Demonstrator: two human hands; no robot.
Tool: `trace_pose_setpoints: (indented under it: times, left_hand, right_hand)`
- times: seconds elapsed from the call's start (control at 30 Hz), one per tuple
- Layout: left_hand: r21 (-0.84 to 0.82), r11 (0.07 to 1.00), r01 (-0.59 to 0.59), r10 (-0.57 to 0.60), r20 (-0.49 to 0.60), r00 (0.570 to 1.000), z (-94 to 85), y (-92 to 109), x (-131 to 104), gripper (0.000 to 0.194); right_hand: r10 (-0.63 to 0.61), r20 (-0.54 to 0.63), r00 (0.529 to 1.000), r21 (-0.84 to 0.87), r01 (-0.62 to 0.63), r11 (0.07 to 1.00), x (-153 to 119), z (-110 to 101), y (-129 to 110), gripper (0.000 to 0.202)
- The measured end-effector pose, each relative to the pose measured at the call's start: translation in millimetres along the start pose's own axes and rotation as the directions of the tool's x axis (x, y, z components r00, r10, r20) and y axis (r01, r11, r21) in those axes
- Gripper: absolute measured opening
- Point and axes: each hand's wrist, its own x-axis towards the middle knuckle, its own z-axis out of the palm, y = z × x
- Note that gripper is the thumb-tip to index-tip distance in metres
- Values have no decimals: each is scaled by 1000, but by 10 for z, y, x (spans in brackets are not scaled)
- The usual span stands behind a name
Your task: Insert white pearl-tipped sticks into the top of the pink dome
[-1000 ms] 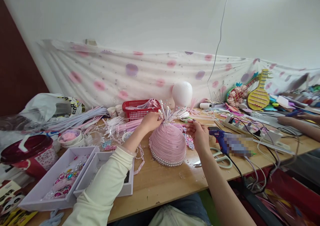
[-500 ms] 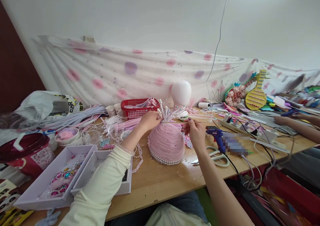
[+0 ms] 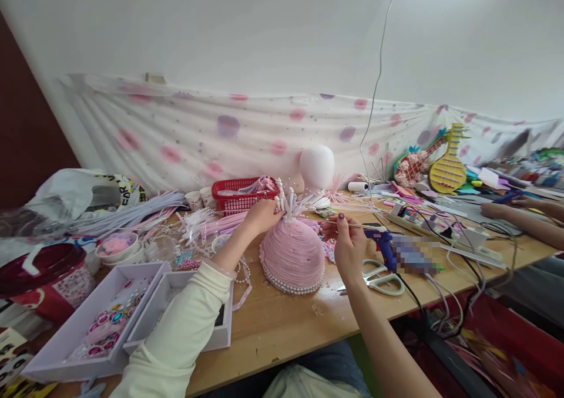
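Both hands unmoved, right hand (image 3: 350, 246) lower, stick (image 3: 359, 226) raised

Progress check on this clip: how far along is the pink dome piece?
Done: the pink dome is fully wrapped in pink cord, edged with a pearl trim, and carries a tuft of white pearl-tipped stems on top. In hand: the left hand steadies the tuft while the right hand pinches a thin stick. Left: more stems lie loose on the table.
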Motion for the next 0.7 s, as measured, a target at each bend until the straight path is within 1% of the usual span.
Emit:
trace_pose_setpoints:
  times: [0.2,0.37,0.47,0.53,0.63,0.7]
  left_hand:
    - [3,1000,6,-6,18,1000,-8,9,-1,26]
    - [1,1000,0,0,20,1000,-30,28,-18,25]
    - [-5,1000,12,-12,22,1000,-29,27,-20,25]
    - [-1,1000,11,-11,22,1000,-17,14,-11,26]
    - [20,1000,-17,17,4,1000,7,-12,11,27]
    - [28,999,-42,42,-4,999,17,-23,21,27]
  right_hand:
    - [4,93,996,-58,1,998,-21,19,-4,34]
    - [-8,111,994,-162,26,987,37,5,3,34]
    - [-18,117,993,-198,41,979,78,31,-47,33]
    - [-39,170,985,-220,77,972,68,60,-117,30]
    - [-73,288,955,-250,149,957,-8,96,-234,26]
    - [-108,278,954,-261,183,948,-75,100,-277,26]
